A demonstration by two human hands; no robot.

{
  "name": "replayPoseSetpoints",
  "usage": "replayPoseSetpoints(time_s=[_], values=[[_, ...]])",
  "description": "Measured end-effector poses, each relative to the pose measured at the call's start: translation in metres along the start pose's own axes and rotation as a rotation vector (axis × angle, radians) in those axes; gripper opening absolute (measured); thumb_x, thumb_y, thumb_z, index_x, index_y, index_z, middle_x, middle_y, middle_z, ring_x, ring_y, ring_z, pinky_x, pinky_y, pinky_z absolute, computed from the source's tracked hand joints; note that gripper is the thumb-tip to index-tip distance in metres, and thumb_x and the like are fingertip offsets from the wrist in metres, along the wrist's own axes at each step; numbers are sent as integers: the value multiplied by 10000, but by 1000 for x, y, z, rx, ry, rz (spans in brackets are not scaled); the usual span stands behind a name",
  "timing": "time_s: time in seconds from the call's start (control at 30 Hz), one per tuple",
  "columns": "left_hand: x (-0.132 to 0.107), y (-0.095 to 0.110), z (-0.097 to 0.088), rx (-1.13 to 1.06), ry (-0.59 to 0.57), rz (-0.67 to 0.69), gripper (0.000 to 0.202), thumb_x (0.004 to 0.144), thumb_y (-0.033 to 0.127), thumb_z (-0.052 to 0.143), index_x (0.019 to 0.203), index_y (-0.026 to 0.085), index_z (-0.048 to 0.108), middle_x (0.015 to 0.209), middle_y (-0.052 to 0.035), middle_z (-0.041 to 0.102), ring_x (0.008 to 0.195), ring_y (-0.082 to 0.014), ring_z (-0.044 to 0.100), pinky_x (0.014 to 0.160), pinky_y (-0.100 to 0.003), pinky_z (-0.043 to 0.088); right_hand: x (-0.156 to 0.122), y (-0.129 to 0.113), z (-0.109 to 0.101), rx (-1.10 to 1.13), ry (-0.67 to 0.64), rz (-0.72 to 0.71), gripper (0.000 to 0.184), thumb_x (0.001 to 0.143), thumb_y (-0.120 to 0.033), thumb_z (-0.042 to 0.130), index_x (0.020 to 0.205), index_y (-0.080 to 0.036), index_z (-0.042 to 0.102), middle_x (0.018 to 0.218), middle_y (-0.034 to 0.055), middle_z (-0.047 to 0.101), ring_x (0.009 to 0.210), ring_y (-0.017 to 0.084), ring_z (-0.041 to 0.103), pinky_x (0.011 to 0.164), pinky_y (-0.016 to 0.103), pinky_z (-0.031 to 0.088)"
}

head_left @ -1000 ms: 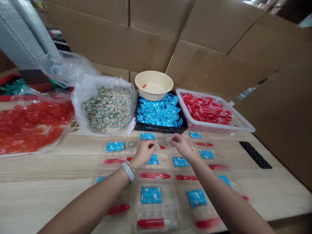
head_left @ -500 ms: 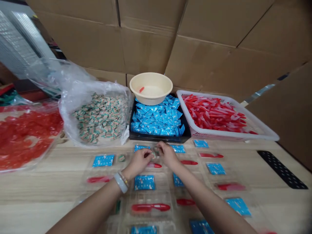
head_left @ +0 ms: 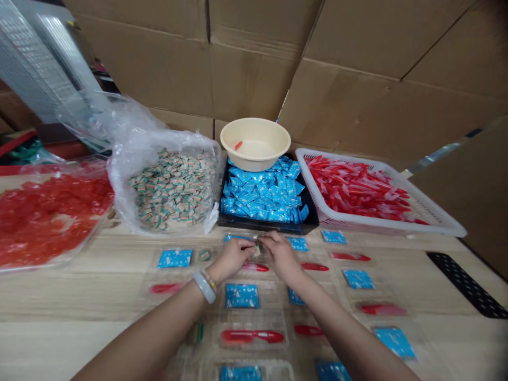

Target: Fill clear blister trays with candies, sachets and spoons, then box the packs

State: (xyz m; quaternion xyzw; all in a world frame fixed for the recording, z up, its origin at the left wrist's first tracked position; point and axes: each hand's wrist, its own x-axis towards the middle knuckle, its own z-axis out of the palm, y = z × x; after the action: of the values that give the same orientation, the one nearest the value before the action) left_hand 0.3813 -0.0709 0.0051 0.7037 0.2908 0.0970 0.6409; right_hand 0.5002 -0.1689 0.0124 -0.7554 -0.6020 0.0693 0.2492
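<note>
My left hand (head_left: pixel 234 259) is closed in a pinch on a small green-and-beige striped block (head_left: pixel 257 251) at its fingertips. Close beside it, the fingers of my right hand (head_left: pixel 281 256) are bent together by the same block; whatever they pinch is too small to make out. Both hands are over a clear plastic tray holding a blue packet (head_left: pixel 235 238) and a slim red plastic tool (head_left: pixel 256 267). Another striped block (head_left: pixel 204 255) lies in the tray to the left, near a blue packet (head_left: pixel 175 258).
Behind the trays stand a plastic-lined bin of striped blocks (head_left: pixel 174 185), a black box (head_left: pixel 270 226) of blue packets with a cream bowl (head_left: pixel 255 159) on top, and a white basket (head_left: pixel 444 225) of red tools. Red plastic pieces (head_left: pixel 47 217) lie left; a black perforated strip (head_left: pixel 470 286) lies right.
The whole view has shifted, so things sit slightly farther right. My hands stay over the same tray, and the striped block shows more clearly at my left fingertips.
</note>
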Motion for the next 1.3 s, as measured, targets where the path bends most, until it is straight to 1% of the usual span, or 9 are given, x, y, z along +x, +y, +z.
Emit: replayPoseSetpoints(time_s=[0.13,0.27,0.37,0.5,0.67,0.9,1.0,1.13,1.3], values=[[3,9,-2,-42,-106,-30,157,641,213,513,706,107,609,483,43,484,416,-66,380,419,-193,299,-16,-16,-18,277,-47,-78,367,745,-110,465,1081,-241,531,1037,60,520,965,179,482,827,318,385],[-7,17,8,-45,-191,-31,178,594,170,539,754,119,598,542,36,530,447,-72,420,435,-190,320,-35,-27,-32,308,-65,-2,297,736,-145,513,1013,-228,581,948,64,545,893,180,515,794,320,410],[-24,19,23,-6,-192,-19,146,590,154,540,714,124,610,567,21,557,487,-83,442,469,-198,326,-54,-24,-38,360,-69,138,217,713,-196,550,919,-216,614,846,49,570,764,169,540,709,311,434],[-46,18,44,58,-152,-32,99,596,146,535,635,120,621,514,19,537,483,-96,434,463,-209,311,-82,-13,-28,550,-20,412,142,680,-251,542,788,-175,592,696,19,578,609,142,532,578,276,426],[-61,17,53,86,-143,-43,126,619,120,501,611,118,627,442,34,485,436,-89,415,437,-204,302,-95,-11,-10,743,-6,522,123,586,-260,589,644,-176,521,561,-40,522,505,99,473,493,228,373],[-63,11,51,112,-143,15,165,620,54,466,615,110,621,468,34,501,431,-77,428,436,-189,307,-84,-31,-10,691,-2,562,93,531,-169,556,572,-173,472,473,-81,434,429,62,376,422,186,278],[-64,3,54,112,-86,38,217,626,44,476,781,104,616,576,12,571,481,-83,477,460,-185,340,-81,-38,-11,648,-26,557,89,536,-172,549,550,-173,461,453,-84,416,413,59,355,405,181,256],[-65,-3,56,108,-15,50,399,648,67,501,1046,97,504,629,-1,596,498,-90,507,466,-187,371,-81,-42,-16,586,-55,549,104,546,-178,550,557,-180,447,443,-86,427,396,64,369,391,178,269],[-67,-5,48,133,51,112,347,679,95,497,1025,104,510,695,-30,603,584,-117,546,555,-230,427,-78,-39,-17,435,-37,549,57,565,-131,509,569,-177,475,439,-75,445,399,79,405,404,190,301]])
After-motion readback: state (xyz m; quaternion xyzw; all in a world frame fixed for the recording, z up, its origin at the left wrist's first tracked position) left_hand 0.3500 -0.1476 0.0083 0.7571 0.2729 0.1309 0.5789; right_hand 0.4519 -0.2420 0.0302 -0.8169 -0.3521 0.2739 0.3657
